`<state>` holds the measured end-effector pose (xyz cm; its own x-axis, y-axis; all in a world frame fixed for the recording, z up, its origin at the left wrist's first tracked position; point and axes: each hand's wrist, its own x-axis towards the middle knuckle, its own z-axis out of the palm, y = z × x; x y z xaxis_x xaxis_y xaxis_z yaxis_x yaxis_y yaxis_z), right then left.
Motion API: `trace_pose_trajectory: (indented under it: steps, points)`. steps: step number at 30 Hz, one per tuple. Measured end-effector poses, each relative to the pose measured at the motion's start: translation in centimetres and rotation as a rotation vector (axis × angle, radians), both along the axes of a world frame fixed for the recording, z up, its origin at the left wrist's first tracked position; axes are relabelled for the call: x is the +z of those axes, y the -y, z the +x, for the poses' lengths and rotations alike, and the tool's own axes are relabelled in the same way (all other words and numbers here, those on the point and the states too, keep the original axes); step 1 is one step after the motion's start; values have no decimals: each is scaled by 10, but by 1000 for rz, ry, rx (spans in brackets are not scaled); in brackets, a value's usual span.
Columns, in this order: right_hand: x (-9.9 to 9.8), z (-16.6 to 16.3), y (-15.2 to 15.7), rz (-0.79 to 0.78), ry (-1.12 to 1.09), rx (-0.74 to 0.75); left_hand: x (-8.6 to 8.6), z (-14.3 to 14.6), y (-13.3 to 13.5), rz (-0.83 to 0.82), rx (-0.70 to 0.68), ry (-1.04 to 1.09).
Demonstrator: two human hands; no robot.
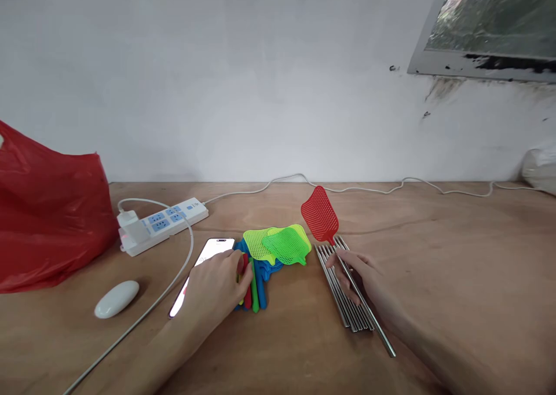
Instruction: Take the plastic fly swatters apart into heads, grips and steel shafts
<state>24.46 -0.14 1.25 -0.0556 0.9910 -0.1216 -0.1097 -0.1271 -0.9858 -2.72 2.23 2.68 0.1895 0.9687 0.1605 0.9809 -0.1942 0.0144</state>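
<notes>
My right hand point(358, 273) pinches a steel rod point(377, 324) whose upper end meets a red perforated fly swatter head point(320, 214). It is held slanting over a bundle of bare steel rods point(341, 293) on the table. My left hand point(221, 279) is closed at a red plastic handle point(248, 295), thumb and forefinger on either side of it. Beside this lie a green handle point(254, 291) and a blue handle point(261, 285). Just beyond them, yellow-green point(258, 244) and green point(286, 245) swatter heads overlap on top of blue pieces point(271, 267). My left fingertips are partly hidden.
A lit phone point(212, 247) lies partly under my left hand. Further left are a white power strip point(174, 218) with a charger and cable, a white oval object point(116, 299) and a red plastic bag point(52, 221). A thin cord point(403, 182) runs along the wall.
</notes>
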Motion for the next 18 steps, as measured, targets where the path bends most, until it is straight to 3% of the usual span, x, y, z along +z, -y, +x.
trace_pose_trajectory:
  steps: [18]
  points:
    - [1, -1, -2, -40, -30, 86, 5, 9, 7, -84, 32, -81]
